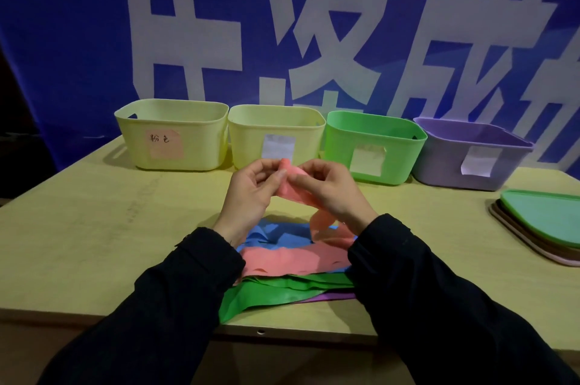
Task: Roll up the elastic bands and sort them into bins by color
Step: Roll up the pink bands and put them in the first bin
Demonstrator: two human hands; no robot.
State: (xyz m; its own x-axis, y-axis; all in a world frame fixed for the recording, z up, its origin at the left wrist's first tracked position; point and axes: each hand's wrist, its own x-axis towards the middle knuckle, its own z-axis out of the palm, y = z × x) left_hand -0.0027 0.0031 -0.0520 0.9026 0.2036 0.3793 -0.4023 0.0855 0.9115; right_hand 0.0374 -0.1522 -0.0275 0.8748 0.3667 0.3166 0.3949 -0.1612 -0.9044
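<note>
We hold a pink band (293,185) up over the table (94,227), both hands on it: our left hand (251,193) pinches its upper end with curled fingers, and our right hand (329,190) grips it just beside, thumb and fingers closed on the same strip. The loose tail of the band hangs down between our wrists toward the pile of bands (295,259) lying flat at the near edge, where blue, pink, green and a sliver of purple overlap.

The roll looks only just begun, so the main risk, as we judge it, is the springy strip slipping from the pinch and unwinding. The hanging tail could also drag on the pile and pull another band out of place or off the near edge, which the green one already overhangs. Dropping the roll in the wrong bin is possible too: the left yellow bin (172,133) carries a pink handwritten label, but the second yellow bin (276,133), the green bin (373,146) and the purple bin (470,152) have pale labels we cannot read.

How many turns the roll has is hidden inside our fingers. The insides of the bins are out of sight, the pile's lower layers are covered, and the stack of lids (539,221) at the right is cut off by the frame
</note>
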